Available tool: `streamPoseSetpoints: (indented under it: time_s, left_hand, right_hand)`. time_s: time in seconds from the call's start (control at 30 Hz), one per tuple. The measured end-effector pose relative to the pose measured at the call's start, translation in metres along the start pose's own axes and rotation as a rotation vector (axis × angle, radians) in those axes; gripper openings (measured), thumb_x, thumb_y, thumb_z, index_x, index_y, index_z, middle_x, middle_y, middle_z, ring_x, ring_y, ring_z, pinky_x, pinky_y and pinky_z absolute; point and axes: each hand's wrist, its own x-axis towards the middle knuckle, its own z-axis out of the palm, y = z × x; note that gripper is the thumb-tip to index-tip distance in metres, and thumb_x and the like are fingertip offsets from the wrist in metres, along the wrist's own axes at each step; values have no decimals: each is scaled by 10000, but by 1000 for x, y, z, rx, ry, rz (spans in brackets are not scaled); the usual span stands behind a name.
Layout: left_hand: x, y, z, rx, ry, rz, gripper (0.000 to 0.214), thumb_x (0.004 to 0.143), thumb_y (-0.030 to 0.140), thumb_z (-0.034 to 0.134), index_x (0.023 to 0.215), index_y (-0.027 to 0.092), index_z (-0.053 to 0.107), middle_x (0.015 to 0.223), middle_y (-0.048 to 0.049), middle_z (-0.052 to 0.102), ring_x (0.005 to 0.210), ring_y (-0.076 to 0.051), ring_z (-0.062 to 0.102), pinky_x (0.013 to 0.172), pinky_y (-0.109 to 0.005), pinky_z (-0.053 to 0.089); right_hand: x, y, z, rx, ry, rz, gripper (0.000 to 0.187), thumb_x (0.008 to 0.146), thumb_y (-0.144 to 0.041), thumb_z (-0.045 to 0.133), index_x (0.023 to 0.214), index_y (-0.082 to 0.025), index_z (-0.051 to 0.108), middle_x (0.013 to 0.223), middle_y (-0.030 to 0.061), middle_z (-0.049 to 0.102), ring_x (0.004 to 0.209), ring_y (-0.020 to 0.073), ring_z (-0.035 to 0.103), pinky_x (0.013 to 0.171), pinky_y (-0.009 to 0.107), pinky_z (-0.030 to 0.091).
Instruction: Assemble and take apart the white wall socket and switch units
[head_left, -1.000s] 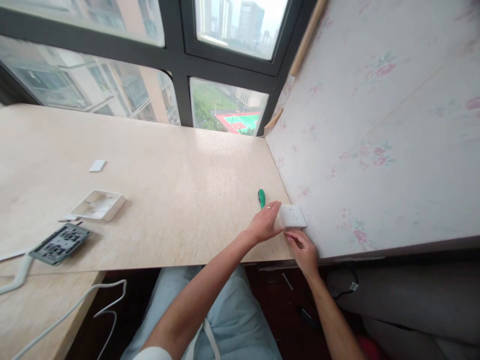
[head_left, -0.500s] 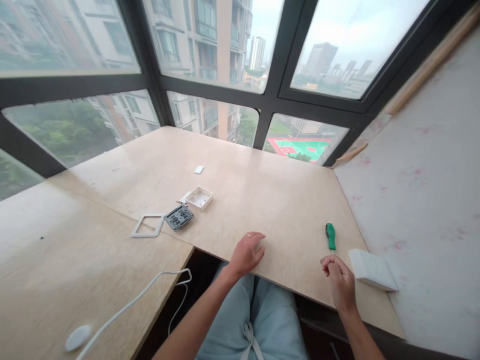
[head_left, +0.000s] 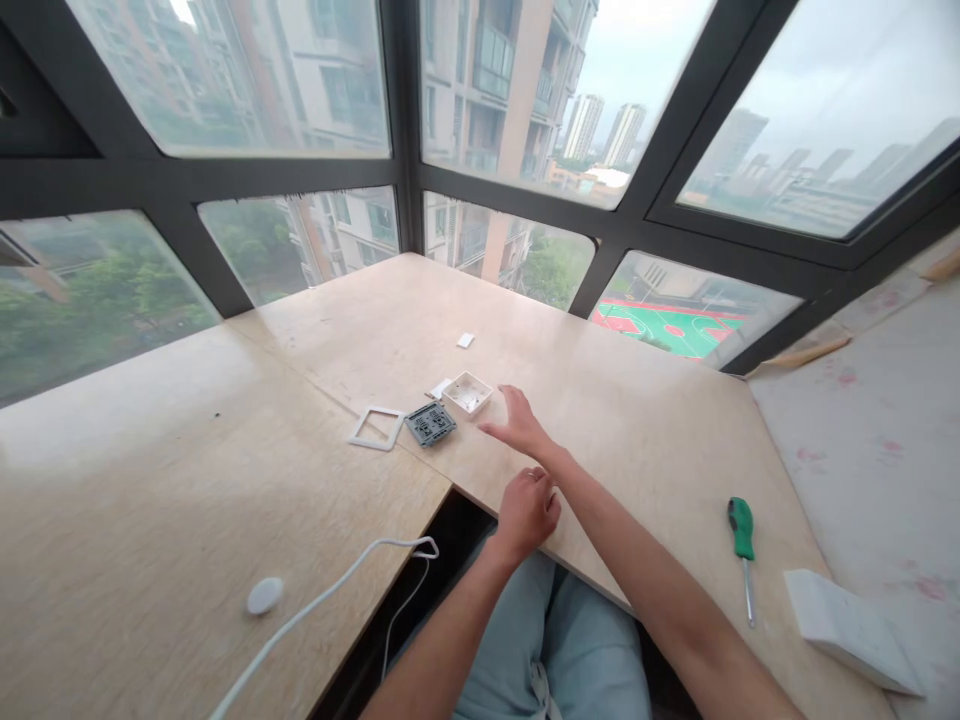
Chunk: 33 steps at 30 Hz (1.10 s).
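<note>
My right hand (head_left: pixel 517 420) reaches over the table with thumb and fingers apart, holding nothing, just right of a small white open-topped square box (head_left: pixel 467 394). My left hand (head_left: pixel 528 508) rests at the table's front edge, its fingers curled in and no held thing showing. Left of the box lies a dark grey switch-like module (head_left: pixel 430 424) with its mechanism facing up. It touches or nearly touches a white square frame (head_left: pixel 377 410). A small white piece (head_left: pixel 439 388) is partly hidden behind the box, and a white flat tile (head_left: pixel 466 341) lies farther back.
A green-handled screwdriver (head_left: pixel 741 530) lies on the right, by a white wedge-shaped block (head_left: pixel 847 625) near the wall. On the left are a white cable (head_left: pixel 330 590) and a round white disc (head_left: pixel 265 596). Windows (head_left: pixel 405 180) border the wooden tabletop (head_left: pixel 337 330).
My right hand has left the screwdriver's side and moved left and forward to the white box, opening its fingers. My left hand has curled in. The view has turned left.
</note>
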Motion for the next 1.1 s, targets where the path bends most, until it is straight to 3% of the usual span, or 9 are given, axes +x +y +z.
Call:
streamPoseSetpoints:
  time_s: [0.07, 0.17, 0.27, 0.37, 0.57, 0.77, 0.93, 1.1]
  left_hand:
    - [1, 1, 2, 40, -9, 5, 132, 786, 115, 548, 848, 203, 625, 872, -89, 659, 880, -268, 607, 769, -401, 515]
    - [1, 2, 1, 81, -29, 6, 99, 802, 133, 545, 784, 200, 616, 806, -93, 645, 851, -277, 603, 755, -409, 510]
    - [2, 4, 0, 92, -19, 17, 101, 802, 126, 548, 825, 192, 621, 866, -96, 646, 870, -271, 597, 773, -406, 510]
    - [1, 5, 0, 85, 2, 22, 163, 804, 111, 553, 924, 186, 635, 956, -94, 644, 916, -261, 588, 806, -398, 512]
    - [0, 6, 0, 95, 4, 42, 183, 845, 118, 552, 977, 203, 646, 983, -72, 650, 936, -243, 587, 831, -385, 506]
    - [2, 6, 0, 119, 35, 66, 185, 864, 122, 557, 1004, 211, 639, 991, -55, 662, 954, -230, 594, 847, -372, 506]
    - [2, 6, 2, 133, 63, 96, 182, 855, 115, 579, 992, 213, 646, 991, -56, 669, 943, -227, 610, 838, -368, 514]
    - [1, 2, 2, 129, 54, 113, 154, 879, 160, 574, 1006, 212, 644, 1020, -64, 669, 971, -237, 617, 847, -374, 520]
  right_hand:
    - [24, -3, 16, -102, -102, 8, 872, 622, -448, 808, 1344, -159, 415, 1385, 201, 445, 1346, 388, 369, 1109, 582, 320]
    - [41, -1, 27, -117, -132, 9, 840, 644, -378, 789, 1347, -99, 424, 1337, 226, 479, 1310, 393, 404, 1100, 576, 332]
    - [39, 7, 22, -100, -119, -17, 843, 654, -309, 761, 1386, -109, 394, 1367, 220, 459, 1320, 376, 398, 1113, 565, 326]
    - [23, 18, 3, -74, -127, -51, 895, 635, -256, 755, 1428, -148, 354, 1410, 195, 432, 1335, 346, 402, 1112, 539, 355]
    - [-34, 51, -65, 83, -78, -82, 883, 638, -186, 713, 1443, -181, 349, 1438, 168, 397, 1354, 296, 397, 1088, 478, 416]
    - [-125, 91, -126, 262, 73, 143, 851, 661, -253, 747, 1432, -234, 388, 1458, 139, 385, 1388, 298, 379, 1125, 502, 373]
    - [-201, 105, -142, 343, 161, 235, 827, 678, -280, 776, 1423, -269, 417, 1482, 110, 397, 1398, 289, 387, 1142, 501, 355]
    - [-237, 108, -140, 354, 215, 248, 816, 693, -277, 768, 1431, -266, 421, 1492, 111, 393, 1416, 284, 368, 1162, 493, 324]
